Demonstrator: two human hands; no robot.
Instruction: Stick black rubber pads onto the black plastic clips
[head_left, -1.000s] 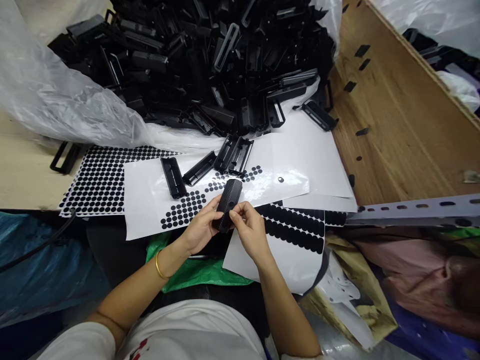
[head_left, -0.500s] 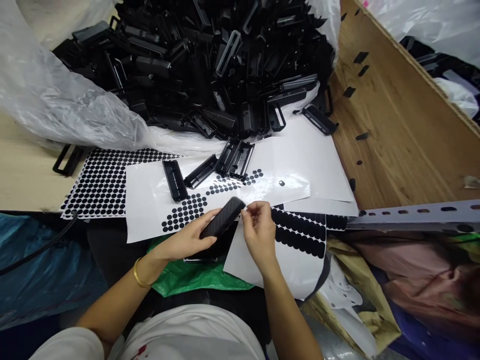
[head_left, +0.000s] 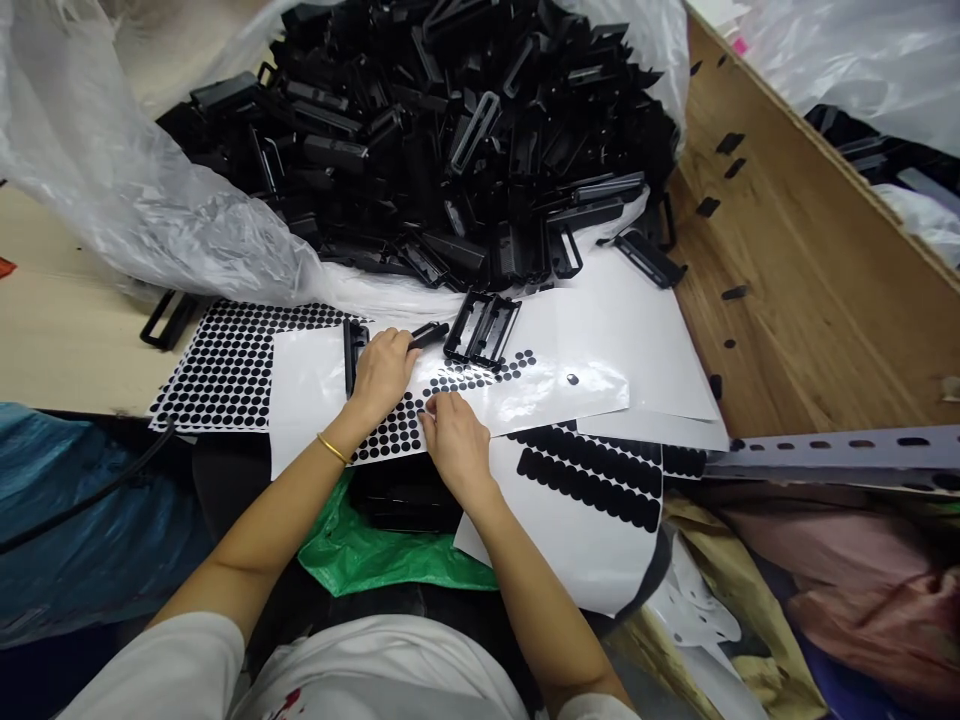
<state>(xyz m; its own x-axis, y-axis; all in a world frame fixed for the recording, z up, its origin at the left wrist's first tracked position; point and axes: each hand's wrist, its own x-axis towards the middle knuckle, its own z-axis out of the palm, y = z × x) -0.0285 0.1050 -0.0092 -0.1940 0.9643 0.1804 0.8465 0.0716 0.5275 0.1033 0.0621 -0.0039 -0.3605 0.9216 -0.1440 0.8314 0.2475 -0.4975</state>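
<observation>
My left hand (head_left: 386, 375) lies over a narrow black plastic part (head_left: 429, 335) on the white sticker sheet (head_left: 307, 365), its fingers closed round it; one end sticks out to the right. Another black part (head_left: 350, 355) stands just left of that hand, partly covered by it. My right hand (head_left: 457, 440) is at the sheet's front edge, thumb and fingertips pinched among round black stickers (head_left: 390, 438); what is between them is too small to make out. Two open-backed black parts (head_left: 480, 330) lie side by side beyond the hands.
A large heap of black plastic parts (head_left: 420, 150) fills clear plastic film (head_left: 217, 220) at the back. A wooden board (head_left: 795, 270) borders the right side. Below the hands, a green bag (head_left: 397, 565) holds black parts. More sticker sheets (head_left: 232, 360) lie left and right.
The ribbed black part has left my left hand, which has moved forward to another part on the sheet. My right hand has shifted left onto the stickers. The view has shifted slightly.
</observation>
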